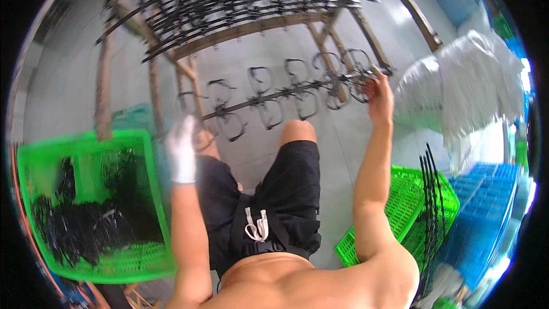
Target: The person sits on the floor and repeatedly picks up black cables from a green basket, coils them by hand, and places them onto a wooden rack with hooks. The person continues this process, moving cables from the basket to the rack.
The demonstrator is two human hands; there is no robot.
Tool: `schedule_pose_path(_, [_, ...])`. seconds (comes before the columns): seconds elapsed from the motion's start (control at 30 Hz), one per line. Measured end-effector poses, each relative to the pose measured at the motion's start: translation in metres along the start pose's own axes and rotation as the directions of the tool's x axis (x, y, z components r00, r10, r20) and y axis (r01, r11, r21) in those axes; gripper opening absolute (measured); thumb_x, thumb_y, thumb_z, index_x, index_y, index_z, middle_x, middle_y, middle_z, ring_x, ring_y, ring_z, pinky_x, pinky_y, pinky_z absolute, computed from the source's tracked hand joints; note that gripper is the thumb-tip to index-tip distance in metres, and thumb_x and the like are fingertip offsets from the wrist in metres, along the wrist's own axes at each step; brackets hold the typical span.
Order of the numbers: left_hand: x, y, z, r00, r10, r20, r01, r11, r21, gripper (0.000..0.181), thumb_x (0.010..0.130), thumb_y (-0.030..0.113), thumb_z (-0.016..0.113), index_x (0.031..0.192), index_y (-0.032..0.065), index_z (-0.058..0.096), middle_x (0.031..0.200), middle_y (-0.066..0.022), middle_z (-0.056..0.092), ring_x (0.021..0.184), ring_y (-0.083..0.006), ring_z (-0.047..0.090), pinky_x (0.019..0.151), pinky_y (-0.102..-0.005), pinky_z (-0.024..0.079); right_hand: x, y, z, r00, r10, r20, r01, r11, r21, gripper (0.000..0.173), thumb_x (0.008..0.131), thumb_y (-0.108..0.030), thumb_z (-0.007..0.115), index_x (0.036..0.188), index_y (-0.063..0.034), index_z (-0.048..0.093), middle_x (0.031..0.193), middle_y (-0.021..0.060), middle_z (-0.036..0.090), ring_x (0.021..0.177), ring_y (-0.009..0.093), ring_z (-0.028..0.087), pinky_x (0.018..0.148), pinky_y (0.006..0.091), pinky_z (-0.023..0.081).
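A long black bar (274,95) with pairs of black open-loop pieces (271,113) along it hangs slantwise in front of my knees. My right hand (378,96), bare, grips the bar near its right end, with the thumb on top. At the bar's left end is my left hand (182,148) in a white glove. Motion blur hides its fingers, so whether they hold the bar or a loop piece there cannot be made out.
Many similar loaded bars (240,0) lie across a wooden rack (253,32) ahead. A green crate (161,206) with black pieces stands at left. To the right are another green crate (399,206) with upright black rods (429,197), a blue crate (480,223) and white plastic sacking (467,81).
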State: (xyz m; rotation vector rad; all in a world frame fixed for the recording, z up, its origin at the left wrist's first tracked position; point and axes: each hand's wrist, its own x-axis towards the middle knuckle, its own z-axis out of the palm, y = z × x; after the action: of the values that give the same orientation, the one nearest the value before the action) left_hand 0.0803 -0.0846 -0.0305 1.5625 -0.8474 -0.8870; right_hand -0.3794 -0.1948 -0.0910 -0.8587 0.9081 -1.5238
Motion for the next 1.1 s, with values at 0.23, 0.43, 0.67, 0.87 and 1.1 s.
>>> schedule_pose_path(0.23, [-0.007, -0.024, -0.034, 0.961, 0.275, 0.038, -0.276, 0.96, 0.041, 0.024, 0.088, 0.019, 0.062, 0.104, 0.0009, 0.059, 0.087, -0.0022, 0.062, 0.078, -0.0083, 0.055, 0.07, -0.0229, 0.045, 0.024, -0.041, -0.003, 0.953, 0.154, -0.26, -0.271, 0.817, -0.509, 0.035, 0.086, -0.029, 0.062, 0.112, -0.0052, 0.06, 0.092, 0.0011, 0.061, 0.085, 0.013, 0.057, 0.075, 0.0259, 0.042])
schedule_pose_path(0.43, [0.023, -0.074, -0.202, 0.859, 0.155, -0.489, 0.096, 0.888, 0.45, 0.027, 0.084, 0.026, 0.062, 0.097, 0.0022, 0.062, 0.091, -0.0147, 0.067, 0.084, -0.0252, 0.065, 0.075, -0.0341, 0.05, 0.054, -0.043, -0.046, 0.947, 0.241, -0.211, -0.313, 0.83, -0.46, 0.024, 0.085, -0.019, 0.064, 0.105, -0.0056, 0.063, 0.085, -0.0009, 0.06, 0.077, 0.01, 0.058, 0.067, 0.0208, 0.044])
schedule_pose_path(0.67, [0.067, -0.138, -0.266, 0.954, 0.296, -0.053, 0.109, -0.176, 0.978, 0.044, 0.075, 0.02, 0.056, 0.117, 0.0073, 0.053, 0.126, -0.017, 0.046, 0.121, -0.0353, 0.038, 0.105, -0.0528, 0.022, 0.03, -0.054, -0.033, 0.97, -0.171, -0.172, -0.079, 0.447, -0.891, 0.033, 0.089, -0.031, 0.06, 0.106, -0.0021, 0.06, 0.083, 0.0015, 0.058, 0.072, 0.011, 0.052, 0.064, 0.0273, 0.04])
schedule_pose_path(0.87, [0.092, -0.168, -0.341, 0.986, 0.073, 0.152, -0.083, -0.573, 0.815, 0.034, 0.085, 0.018, 0.048, 0.118, 0.0136, 0.053, 0.106, -0.0109, 0.055, 0.103, -0.0294, 0.05, 0.1, -0.0513, 0.028, -0.061, -0.023, 0.077, 0.816, -0.577, 0.038, 0.068, 0.03, -0.997, 0.036, 0.087, -0.024, 0.062, 0.111, 0.0019, 0.058, 0.097, 0.0129, 0.058, 0.085, 0.024, 0.053, 0.079, 0.035, 0.043])
schedule_pose_path(1.1, [0.083, -0.155, -0.338, 0.98, 0.034, 0.197, -0.169, -0.381, 0.909, 0.016, 0.08, 0.015, 0.052, 0.095, 0.018, 0.06, 0.093, -0.0059, 0.055, 0.083, -0.0227, 0.056, 0.072, -0.0422, 0.039, -0.166, 0.05, 0.197, 0.922, -0.388, 0.016, 0.172, 0.371, -0.913, 0.034, 0.085, -0.011, 0.059, 0.116, -0.0006, 0.05, 0.106, 0.0098, 0.053, 0.095, 0.021, 0.05, 0.087, 0.034, 0.04])
